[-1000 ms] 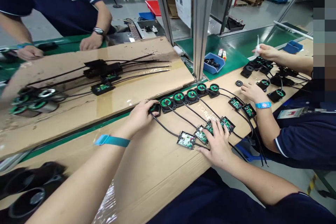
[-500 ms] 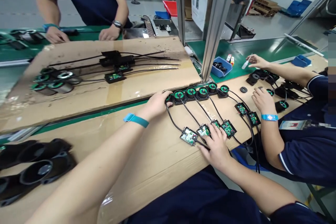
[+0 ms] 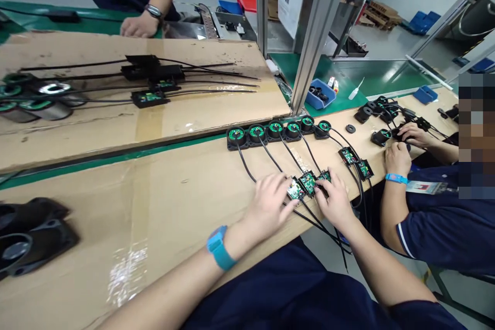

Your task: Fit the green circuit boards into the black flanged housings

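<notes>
Small black-cased circuit boards lie side by side on the cardboard. My left hand (image 3: pixel 270 203) reaches over their left end, its fingers and thumb around the edge of the nearest visible circuit board (image 3: pixel 296 188). Whether another board sits under this palm is hidden. At the right end, my right hand (image 3: pixel 335 198) has thumb and fingers about another circuit board (image 3: pixel 324 176). A middle circuit board (image 3: pixel 308 183) shows between my hands. Black cables (image 3: pixel 273 157) link the boards to a row of black round housings (image 3: pixel 257 133) with green discs inside.
Two more wired boards (image 3: pixel 363 168) lie to the right. Large black housings (image 3: pixel 33 237) stand at left. Wired metal cylinders (image 3: pixel 48 108) rest on the raised cardboard (image 3: pixel 216 108). A metal post (image 3: pixel 317 36) rises behind. Co-workers' hands (image 3: pixel 398 159) are at right and across the table.
My left hand has left the end of the housing row and come down to the boards. The boards now lie closer together. The co-worker at right has put down the small white bottle.
</notes>
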A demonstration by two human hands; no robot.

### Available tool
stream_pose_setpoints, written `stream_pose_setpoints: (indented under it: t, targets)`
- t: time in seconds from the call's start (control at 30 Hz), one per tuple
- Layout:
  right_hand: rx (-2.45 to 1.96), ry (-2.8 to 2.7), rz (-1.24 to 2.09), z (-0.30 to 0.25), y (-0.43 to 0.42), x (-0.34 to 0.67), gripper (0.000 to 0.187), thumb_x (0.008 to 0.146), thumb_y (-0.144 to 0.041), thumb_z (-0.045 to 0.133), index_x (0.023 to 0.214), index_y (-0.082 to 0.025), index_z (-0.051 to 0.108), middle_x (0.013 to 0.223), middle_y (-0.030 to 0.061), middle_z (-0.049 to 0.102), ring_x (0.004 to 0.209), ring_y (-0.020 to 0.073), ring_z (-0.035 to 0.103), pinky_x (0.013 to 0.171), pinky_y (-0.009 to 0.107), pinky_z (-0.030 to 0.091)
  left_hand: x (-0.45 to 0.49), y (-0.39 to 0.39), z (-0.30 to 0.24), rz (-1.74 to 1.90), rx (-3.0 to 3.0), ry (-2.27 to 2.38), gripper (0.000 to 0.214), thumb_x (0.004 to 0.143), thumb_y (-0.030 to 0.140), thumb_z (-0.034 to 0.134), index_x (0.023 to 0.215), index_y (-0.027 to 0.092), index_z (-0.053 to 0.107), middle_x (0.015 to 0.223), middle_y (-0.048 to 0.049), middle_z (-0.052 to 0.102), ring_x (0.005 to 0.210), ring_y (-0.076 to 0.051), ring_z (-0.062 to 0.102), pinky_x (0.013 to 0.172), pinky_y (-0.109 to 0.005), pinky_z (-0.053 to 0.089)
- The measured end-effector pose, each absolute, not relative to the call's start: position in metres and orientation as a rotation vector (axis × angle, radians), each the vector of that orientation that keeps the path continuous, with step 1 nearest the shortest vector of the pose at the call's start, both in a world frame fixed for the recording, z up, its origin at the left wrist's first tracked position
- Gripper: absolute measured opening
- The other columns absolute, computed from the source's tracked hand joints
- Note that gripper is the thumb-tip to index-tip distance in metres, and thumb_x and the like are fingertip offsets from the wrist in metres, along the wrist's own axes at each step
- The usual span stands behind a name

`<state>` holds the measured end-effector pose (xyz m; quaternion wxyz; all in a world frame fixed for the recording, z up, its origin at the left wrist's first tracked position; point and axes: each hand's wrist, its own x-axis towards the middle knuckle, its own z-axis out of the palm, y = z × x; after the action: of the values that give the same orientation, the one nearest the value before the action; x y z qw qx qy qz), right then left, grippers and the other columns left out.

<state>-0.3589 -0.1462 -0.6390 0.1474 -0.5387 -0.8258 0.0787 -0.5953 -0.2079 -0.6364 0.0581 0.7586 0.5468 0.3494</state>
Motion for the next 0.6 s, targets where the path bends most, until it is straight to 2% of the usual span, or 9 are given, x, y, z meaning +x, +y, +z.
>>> stream_pose_setpoints:
  t: [0.1, 0.2, 0.3, 0.43, 0.6]
  targets:
    - [-1.444, -2.536, 0.293, -0.63, -0.142, -0.35, 0.027, 0.095, -0.022, 0.052, 0.116, -0.021, 0.07, 0.158, 0.0164, 0.038, 0.137, 0.0356, 0.044, 0.104, 0.059, 0.044, -0.571, -0.198, -0.636, 0.8, 2.381, 1.564, 0.045, 0.089, 0.04, 0.069, 0.125, 0.016, 0.057, 0.135, -0.0211, 0.056, 0.123, -0.038, 0.053, 0.102, -0.058, 0.047]
    - [-1.316, -2.616, 0.32, -0.63, -0.134, -0.338, 0.028, 0.093, -0.018, 0.055, 0.116, -0.021, 0.069, 0.161, 0.0158, 0.034, 0.138, 0.0337, 0.043, 0.106, 0.056, 0.044, -0.573, -0.192, -0.645, 0.66, 2.424, 1.532, 0.035, 0.088, 0.035, 0.071, 0.116, 0.016, 0.06, 0.14, -0.0217, 0.052, 0.123, -0.038, 0.053, 0.101, -0.057, 0.049]
    - [-1.224, -2.614, 0.271, -0.638, -0.126, -0.333, 0.022, 0.094, -0.022, 0.058, 0.111, -0.021, 0.072, 0.159, 0.015, 0.038, 0.136, 0.0322, 0.045, 0.107, 0.054, 0.044, -0.586, -0.197, -0.652, 0.643, 2.413, 1.526, 0.024, 0.091, 0.03, 0.065, 0.111, 0.018, 0.06, 0.145, -0.0214, 0.048, 0.127, -0.037, 0.05, 0.102, -0.057, 0.048]
    - [-1.099, -2.674, 0.234, -0.642, -0.125, -0.341, 0.019, 0.096, -0.024, 0.058, 0.105, -0.021, 0.074, 0.156, 0.0152, 0.044, 0.134, 0.0314, 0.046, 0.107, 0.052, 0.046, -0.602, -0.208, -0.654, 0.621, 2.381, 1.493, 0.026, 0.091, 0.028, 0.063, 0.114, 0.018, 0.058, 0.146, -0.0215, 0.047, 0.129, -0.037, 0.05, 0.103, -0.056, 0.048]
    - [-1.092, -2.679, 0.217, -0.624, -0.129, -0.351, 0.02, 0.097, -0.023, 0.057, 0.106, -0.024, 0.074, 0.159, 0.0097, 0.041, 0.136, 0.0308, 0.044, 0.107, 0.053, 0.045, -0.61, -0.216, -0.652, 0.596, 2.383, 1.494, 0.025, 0.091, 0.027, 0.06, 0.115, 0.018, 0.057, 0.146, -0.022, 0.047, 0.128, -0.037, 0.05, 0.103, -0.058, 0.047]
